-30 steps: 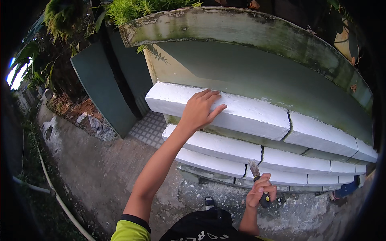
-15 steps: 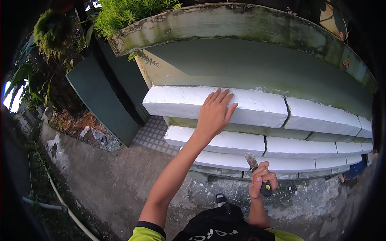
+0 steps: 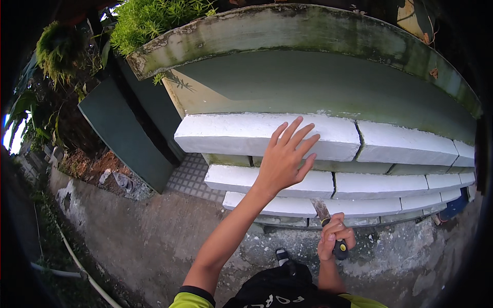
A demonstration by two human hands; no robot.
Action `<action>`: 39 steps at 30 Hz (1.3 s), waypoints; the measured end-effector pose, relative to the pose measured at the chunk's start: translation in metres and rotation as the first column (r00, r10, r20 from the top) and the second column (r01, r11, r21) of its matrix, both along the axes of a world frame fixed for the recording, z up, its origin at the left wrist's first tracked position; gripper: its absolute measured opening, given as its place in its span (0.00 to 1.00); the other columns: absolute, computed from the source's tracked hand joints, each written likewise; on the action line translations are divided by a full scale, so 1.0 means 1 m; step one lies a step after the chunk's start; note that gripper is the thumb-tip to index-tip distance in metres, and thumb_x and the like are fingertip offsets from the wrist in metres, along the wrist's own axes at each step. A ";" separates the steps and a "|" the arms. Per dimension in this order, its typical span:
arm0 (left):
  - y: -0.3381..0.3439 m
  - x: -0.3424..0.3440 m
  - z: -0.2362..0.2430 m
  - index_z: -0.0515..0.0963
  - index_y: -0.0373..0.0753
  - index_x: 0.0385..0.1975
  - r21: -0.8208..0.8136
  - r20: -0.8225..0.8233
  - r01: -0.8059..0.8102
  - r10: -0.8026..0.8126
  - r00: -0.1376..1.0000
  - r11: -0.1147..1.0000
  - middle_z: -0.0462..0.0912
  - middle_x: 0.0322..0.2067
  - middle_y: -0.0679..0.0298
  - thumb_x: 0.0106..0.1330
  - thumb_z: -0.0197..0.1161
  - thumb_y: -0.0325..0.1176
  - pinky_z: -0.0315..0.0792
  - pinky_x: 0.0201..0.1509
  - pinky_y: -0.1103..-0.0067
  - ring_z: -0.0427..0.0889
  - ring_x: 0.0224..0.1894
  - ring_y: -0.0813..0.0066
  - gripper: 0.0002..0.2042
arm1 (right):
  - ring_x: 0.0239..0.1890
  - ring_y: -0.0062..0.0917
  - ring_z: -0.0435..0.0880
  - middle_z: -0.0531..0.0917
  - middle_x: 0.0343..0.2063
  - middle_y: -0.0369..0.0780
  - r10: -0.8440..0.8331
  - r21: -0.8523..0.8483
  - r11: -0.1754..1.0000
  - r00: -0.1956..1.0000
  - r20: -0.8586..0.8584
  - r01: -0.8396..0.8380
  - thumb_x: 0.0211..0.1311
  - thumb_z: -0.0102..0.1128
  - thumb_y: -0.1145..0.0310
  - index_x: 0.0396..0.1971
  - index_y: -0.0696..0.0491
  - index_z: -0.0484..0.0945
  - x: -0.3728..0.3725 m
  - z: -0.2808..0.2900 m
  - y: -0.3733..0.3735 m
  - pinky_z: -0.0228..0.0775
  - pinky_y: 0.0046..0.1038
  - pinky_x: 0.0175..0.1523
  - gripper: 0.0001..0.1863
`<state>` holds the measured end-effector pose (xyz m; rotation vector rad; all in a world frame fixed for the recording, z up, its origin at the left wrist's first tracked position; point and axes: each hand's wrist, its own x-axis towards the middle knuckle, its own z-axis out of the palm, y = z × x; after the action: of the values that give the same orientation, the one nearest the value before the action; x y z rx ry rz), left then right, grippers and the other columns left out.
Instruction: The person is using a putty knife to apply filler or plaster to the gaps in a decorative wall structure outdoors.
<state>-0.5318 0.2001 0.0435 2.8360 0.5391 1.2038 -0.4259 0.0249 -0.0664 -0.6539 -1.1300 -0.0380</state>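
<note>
Head cam, L hand [image 3: 285, 161] splayed over ledge [image 3: 221, 134], contact unclear, R hand [image 3: 335, 237] gripping scraper [image 3: 321, 209], handle [image 3: 340, 250] part-hid

Bare left hand [image 3: 287, 159] over the top ledge [image 3: 226, 132], scraper [image 3: 320, 209] in the right hand [image 3: 335, 238]

Spread fingers fan across the top ledge's front edge, left of the dark gap [image 3: 359, 141] splitting it; whether they touch cannot be told. The right hand grips the scraper's dark handle, blade pointing up, seen against the lowest ledge [image 3: 277, 204]. The middle ledge [image 3: 267, 178] lies between; all three are white. From the top ledge's back edge rises a grey-green wall [image 3: 308, 82] under a curved, mossy coping [image 3: 287, 28], a bushy green plant [image 3: 154, 25] at its left end. Tiled floor [image 3: 192, 177] shows beyond the ledges' left ends.
</note>
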 end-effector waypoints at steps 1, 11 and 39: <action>-0.001 -0.001 -0.001 0.69 0.39 0.63 0.157 0.082 -0.305 0.295 0.952 0.940 0.66 0.67 0.55 0.70 0.54 0.43 0.49 0.74 0.59 0.60 0.71 0.55 0.24 | 0.13 0.15 0.62 0.67 0.11 0.33 -0.006 0.006 1.000 1.000 0.013 0.006 0.61 0.51 0.73 0.24 0.50 0.58 0.000 0.000 0.000 0.58 0.34 0.43 0.11; -0.004 0.004 0.015 0.68 0.41 0.64 -0.149 0.178 0.076 -0.049 0.983 0.986 0.72 0.63 0.53 0.72 0.47 0.52 0.52 0.72 0.58 0.65 0.68 0.52 0.27 | 0.14 0.19 0.71 0.75 0.13 0.35 0.141 0.003 0.990 0.988 -0.057 -0.141 0.62 0.57 0.75 0.23 0.51 0.62 -0.016 0.002 0.011 0.68 0.33 0.38 0.12; 0.070 -0.142 0.000 0.81 0.40 0.51 0.003 0.706 -0.652 0.460 0.539 0.758 0.79 0.54 0.58 0.66 0.54 0.31 0.60 0.67 0.67 0.73 0.62 0.59 0.15 | 0.13 0.20 0.67 0.69 0.11 0.36 0.017 0.503 0.864 0.999 -0.047 0.008 0.68 0.50 0.72 0.24 0.53 0.59 0.070 0.130 0.068 0.72 0.30 0.30 0.13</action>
<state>-0.6733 0.2703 0.0439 2.1115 1.3722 2.4284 -0.3564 0.0926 0.0640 -0.1807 -1.0159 -0.3037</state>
